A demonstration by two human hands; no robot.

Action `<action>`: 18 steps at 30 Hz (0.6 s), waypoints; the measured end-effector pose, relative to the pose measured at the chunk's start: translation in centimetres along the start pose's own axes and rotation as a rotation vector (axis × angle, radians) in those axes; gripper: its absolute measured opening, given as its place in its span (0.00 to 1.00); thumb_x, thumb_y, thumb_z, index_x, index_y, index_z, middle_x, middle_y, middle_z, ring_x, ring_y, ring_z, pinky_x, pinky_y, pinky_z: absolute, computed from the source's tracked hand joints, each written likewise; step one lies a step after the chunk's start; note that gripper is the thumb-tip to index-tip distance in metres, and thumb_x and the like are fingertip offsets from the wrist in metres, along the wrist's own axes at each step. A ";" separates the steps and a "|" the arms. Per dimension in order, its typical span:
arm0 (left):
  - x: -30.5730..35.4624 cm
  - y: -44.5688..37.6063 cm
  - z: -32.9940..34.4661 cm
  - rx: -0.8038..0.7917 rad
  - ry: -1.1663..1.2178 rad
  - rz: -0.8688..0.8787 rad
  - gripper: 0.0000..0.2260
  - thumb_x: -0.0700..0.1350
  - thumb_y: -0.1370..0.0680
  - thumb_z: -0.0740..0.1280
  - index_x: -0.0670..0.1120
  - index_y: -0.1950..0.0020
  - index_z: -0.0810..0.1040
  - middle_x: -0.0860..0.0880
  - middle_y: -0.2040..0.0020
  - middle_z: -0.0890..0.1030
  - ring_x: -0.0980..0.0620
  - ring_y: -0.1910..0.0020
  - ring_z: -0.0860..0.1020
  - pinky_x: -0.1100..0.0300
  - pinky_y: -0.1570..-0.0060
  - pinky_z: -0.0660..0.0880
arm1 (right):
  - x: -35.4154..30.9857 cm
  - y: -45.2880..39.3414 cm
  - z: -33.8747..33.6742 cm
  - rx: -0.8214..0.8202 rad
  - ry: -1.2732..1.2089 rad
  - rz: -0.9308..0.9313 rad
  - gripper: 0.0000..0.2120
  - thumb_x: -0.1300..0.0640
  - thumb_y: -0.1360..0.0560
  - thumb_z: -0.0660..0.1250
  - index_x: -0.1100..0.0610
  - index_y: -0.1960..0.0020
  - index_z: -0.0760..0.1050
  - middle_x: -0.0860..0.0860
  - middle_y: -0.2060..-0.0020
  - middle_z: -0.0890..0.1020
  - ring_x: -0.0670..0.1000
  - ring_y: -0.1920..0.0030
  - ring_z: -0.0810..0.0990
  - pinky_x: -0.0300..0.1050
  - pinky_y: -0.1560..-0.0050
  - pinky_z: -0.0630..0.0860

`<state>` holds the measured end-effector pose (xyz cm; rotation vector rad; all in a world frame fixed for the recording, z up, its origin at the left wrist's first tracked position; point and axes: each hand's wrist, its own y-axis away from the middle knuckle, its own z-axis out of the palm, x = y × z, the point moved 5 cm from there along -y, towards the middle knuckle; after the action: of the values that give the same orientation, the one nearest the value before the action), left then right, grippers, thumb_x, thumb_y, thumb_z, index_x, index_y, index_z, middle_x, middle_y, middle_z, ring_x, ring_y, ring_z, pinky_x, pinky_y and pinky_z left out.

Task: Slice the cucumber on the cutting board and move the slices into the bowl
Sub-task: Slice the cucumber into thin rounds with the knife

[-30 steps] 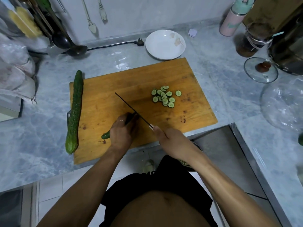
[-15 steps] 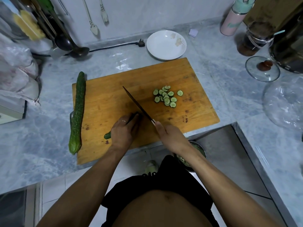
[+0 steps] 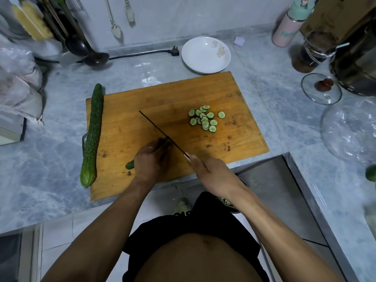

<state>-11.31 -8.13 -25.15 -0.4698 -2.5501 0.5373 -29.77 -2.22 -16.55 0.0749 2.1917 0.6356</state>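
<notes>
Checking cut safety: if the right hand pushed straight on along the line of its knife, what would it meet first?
Probably the left hand: the right hand aims the knife up-left, blade passing right beside those fingers holding the cucumber piece. Depth unclear.

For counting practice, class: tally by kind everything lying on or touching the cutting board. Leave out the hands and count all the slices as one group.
cucumbers: 2, the whole cucumber and the part-cut cucumber
knife: 1
group of slices: 1
total: 4
</notes>
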 end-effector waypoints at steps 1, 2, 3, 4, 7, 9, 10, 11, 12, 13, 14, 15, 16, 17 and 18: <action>-0.1 0.1 0.1 -0.010 -0.004 -0.008 0.12 0.39 0.26 0.73 0.45 0.43 0.84 0.44 0.44 0.83 0.43 0.54 0.82 0.57 0.61 0.78 | -0.1 -0.1 0.0 -0.001 0.021 -0.005 0.28 0.40 0.17 0.51 0.55 0.70 0.66 0.51 0.73 0.71 0.50 0.70 0.70 0.47 0.66 0.64; -0.2 0.1 0.2 -0.020 -0.009 -0.014 0.12 0.40 0.26 0.72 0.45 0.43 0.84 0.44 0.44 0.83 0.43 0.53 0.82 0.56 0.61 0.78 | -0.1 -0.1 0.0 0.001 0.041 -0.009 0.28 0.39 0.17 0.50 0.55 0.70 0.66 0.51 0.72 0.72 0.51 0.69 0.71 0.47 0.66 0.64; -0.4 0.1 0.3 -0.028 -0.015 -0.018 0.12 0.41 0.25 0.72 0.45 0.43 0.84 0.44 0.44 0.83 0.43 0.53 0.82 0.56 0.61 0.79 | 0.0 -0.2 0.0 0.002 0.055 -0.010 0.28 0.39 0.17 0.50 0.54 0.70 0.67 0.51 0.72 0.72 0.51 0.69 0.71 0.47 0.66 0.64; -0.4 0.1 0.4 -0.034 -0.018 -0.020 0.12 0.42 0.25 0.71 0.45 0.43 0.84 0.44 0.44 0.83 0.42 0.53 0.82 0.55 0.61 0.79 | 0.0 -0.3 0.0 0.001 0.060 -0.012 0.28 0.38 0.18 0.50 0.54 0.70 0.67 0.51 0.72 0.72 0.52 0.69 0.71 0.47 0.67 0.64; -0.2 0.1 0.3 -0.030 -0.025 -0.024 0.11 0.41 0.26 0.71 0.45 0.44 0.84 0.43 0.45 0.83 0.42 0.55 0.82 0.55 0.61 0.79 | 0.1 -0.9 0.2 -0.008 0.068 -0.024 0.29 0.37 0.18 0.49 0.55 0.70 0.67 0.51 0.73 0.72 0.52 0.70 0.71 0.47 0.68 0.64; 0.0 0.1 0.4 -0.015 -0.033 -0.017 0.11 0.41 0.28 0.72 0.45 0.46 0.85 0.43 0.46 0.84 0.42 0.56 0.83 0.55 0.62 0.79 | 0.1 -1.4 0.5 -0.014 0.072 -0.021 0.30 0.37 0.18 0.49 0.55 0.70 0.66 0.51 0.73 0.72 0.52 0.70 0.71 0.47 0.69 0.63; 0.0 0.1 0.4 -0.015 -0.036 -0.019 0.11 0.41 0.29 0.73 0.45 0.47 0.85 0.44 0.46 0.84 0.42 0.56 0.82 0.55 0.62 0.79 | 0.1 -1.6 0.7 -0.021 0.069 -0.017 0.30 0.38 0.18 0.49 0.54 0.71 0.66 0.51 0.74 0.71 0.52 0.71 0.71 0.46 0.70 0.63; 0.1 0.2 0.4 -0.018 -0.035 -0.022 0.11 0.41 0.28 0.73 0.45 0.47 0.85 0.44 0.46 0.84 0.43 0.56 0.82 0.55 0.63 0.79 | 0.0 -1.8 0.9 -0.029 0.059 -0.007 0.30 0.38 0.18 0.49 0.54 0.71 0.66 0.51 0.74 0.71 0.52 0.72 0.70 0.46 0.70 0.62; 0.1 0.1 0.4 -0.018 -0.032 -0.022 0.11 0.41 0.28 0.73 0.45 0.46 0.85 0.45 0.46 0.84 0.43 0.56 0.82 0.55 0.63 0.79 | -0.1 -2.1 1.0 -0.035 0.045 0.005 0.30 0.38 0.18 0.49 0.54 0.71 0.66 0.50 0.75 0.71 0.51 0.72 0.70 0.45 0.69 0.63; 0.2 0.1 0.3 -0.015 -0.031 -0.018 0.11 0.41 0.28 0.73 0.46 0.46 0.85 0.45 0.46 0.84 0.43 0.56 0.82 0.56 0.64 0.79 | -0.2 -2.4 1.0 -0.038 0.031 0.013 0.30 0.38 0.18 0.49 0.54 0.71 0.65 0.50 0.75 0.71 0.51 0.73 0.70 0.45 0.69 0.63; 0.3 0.0 0.2 -0.008 -0.033 -0.014 0.11 0.41 0.28 0.74 0.46 0.46 0.85 0.45 0.46 0.84 0.44 0.56 0.82 0.57 0.64 0.78 | -0.2 -2.8 1.0 -0.036 0.017 0.018 0.29 0.38 0.17 0.49 0.54 0.71 0.65 0.50 0.75 0.71 0.51 0.73 0.70 0.45 0.69 0.63; 0.4 0.0 0.1 0.001 -0.035 -0.013 0.11 0.41 0.28 0.74 0.47 0.46 0.85 0.46 0.46 0.84 0.44 0.56 0.82 0.58 0.64 0.77 | -0.1 -3.2 1.0 -0.033 0.004 0.021 0.29 0.38 0.17 0.49 0.54 0.71 0.65 0.50 0.75 0.71 0.51 0.73 0.70 0.45 0.69 0.64; 0.4 -0.1 0.1 0.010 -0.038 -0.016 0.11 0.42 0.27 0.74 0.47 0.46 0.85 0.46 0.46 0.84 0.45 0.56 0.82 0.59 0.64 0.76 | 0.0 -3.5 1.1 -0.026 -0.007 0.019 0.29 0.38 0.17 0.49 0.54 0.71 0.65 0.50 0.75 0.72 0.51 0.73 0.71 0.44 0.68 0.64; 0.5 -0.1 0.0 0.013 -0.039 -0.019 0.10 0.42 0.27 0.74 0.48 0.46 0.85 0.47 0.46 0.84 0.45 0.55 0.82 0.59 0.64 0.75 | 0.1 -3.8 1.3 -0.020 -0.016 0.014 0.29 0.39 0.17 0.49 0.54 0.71 0.65 0.50 0.75 0.71 0.50 0.73 0.71 0.44 0.69 0.64; 0.5 -0.1 0.0 0.009 -0.039 -0.022 0.10 0.42 0.27 0.73 0.48 0.46 0.85 0.47 0.46 0.84 0.45 0.55 0.82 0.60 0.63 0.75 | 0.3 -3.9 1.5 -0.013 -0.020 0.003 0.29 0.39 0.17 0.50 0.54 0.71 0.65 0.49 0.76 0.71 0.50 0.74 0.70 0.44 0.69 0.63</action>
<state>-11.80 -8.01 -24.91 -0.4311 -2.5863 0.5552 -28.26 -4.91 -19.40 0.0779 2.1680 0.6484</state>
